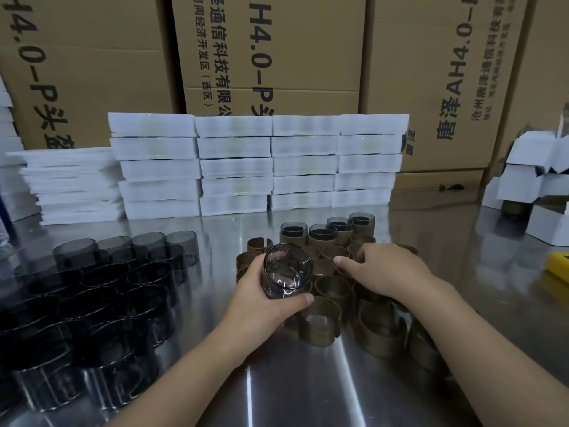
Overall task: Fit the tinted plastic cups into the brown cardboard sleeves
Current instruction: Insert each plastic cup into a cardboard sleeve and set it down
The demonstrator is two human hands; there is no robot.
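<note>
My left hand (261, 298) grips one tinted plastic cup (288, 269), held tilted above the near-left part of the cluster of brown cardboard sleeves (334, 286). My right hand (380, 268) rests on top of the sleeves to the right of the cup, fingers curled down over them; whether it grips one I cannot tell. Several sleeves at the far side of the cluster hold tinted cups (323, 235). A large group of loose dark cups (101, 291) stands on the steel table (308, 389) to the left.
Stacks of white foam pads (255, 164) line the table's back, with flatter white sheets (74, 186) at left. Big printed cardboard cartons (271, 57) form a wall behind. White small boxes (535, 180) and a yellow object (558, 266) sit at right.
</note>
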